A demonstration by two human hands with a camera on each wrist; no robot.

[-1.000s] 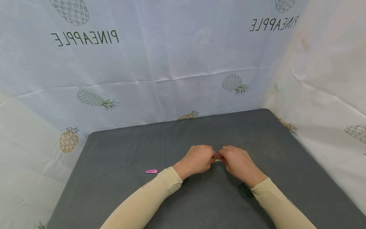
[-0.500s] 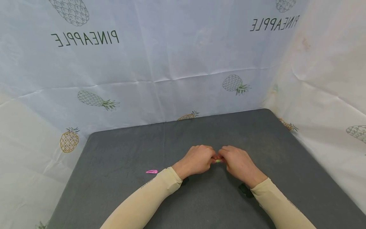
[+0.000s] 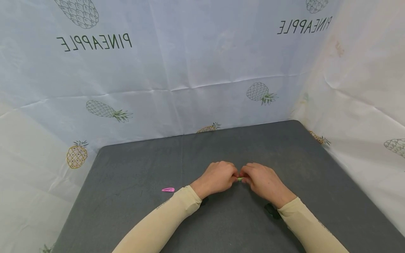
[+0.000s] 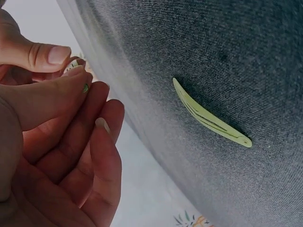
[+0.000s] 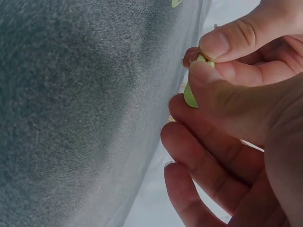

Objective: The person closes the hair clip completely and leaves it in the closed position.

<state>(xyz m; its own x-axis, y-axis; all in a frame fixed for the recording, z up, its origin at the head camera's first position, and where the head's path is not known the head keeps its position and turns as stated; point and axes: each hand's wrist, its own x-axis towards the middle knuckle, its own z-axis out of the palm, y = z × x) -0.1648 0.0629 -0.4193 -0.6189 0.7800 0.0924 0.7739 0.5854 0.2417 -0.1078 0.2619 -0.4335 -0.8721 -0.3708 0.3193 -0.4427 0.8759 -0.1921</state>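
**Both grips lower on the green clip, no release**

Change: against the frames half a second and a second back, my left grip (image 3: 219, 177) and right grip (image 3: 261, 181) have sunk a little toward the bench (image 3: 133, 165) and drawn closer. Less of the green clip (image 3: 240, 179) shows between them, now only a thin sliver. Left thumb and fingers pinch one end. Right thumb and forefinger pinch the other, as the right wrist view shows (image 5: 191, 94). Judgement: two-handed work on the clip is in progress. Whether it is snapped open or shut, I cannot tell.

Surroundings, left to right: the pink clip (image 3: 168, 189) lies flat on the bench, well apart from my left sleeve. A second green clip (image 4: 210, 116) lies on the bench near my left grip, visible in the left wrist view only. The pineapple sheet (image 3: 190, 70) walls the back and sides.

Obstructions: none between the grips. My own fingers hide most of the held clip.
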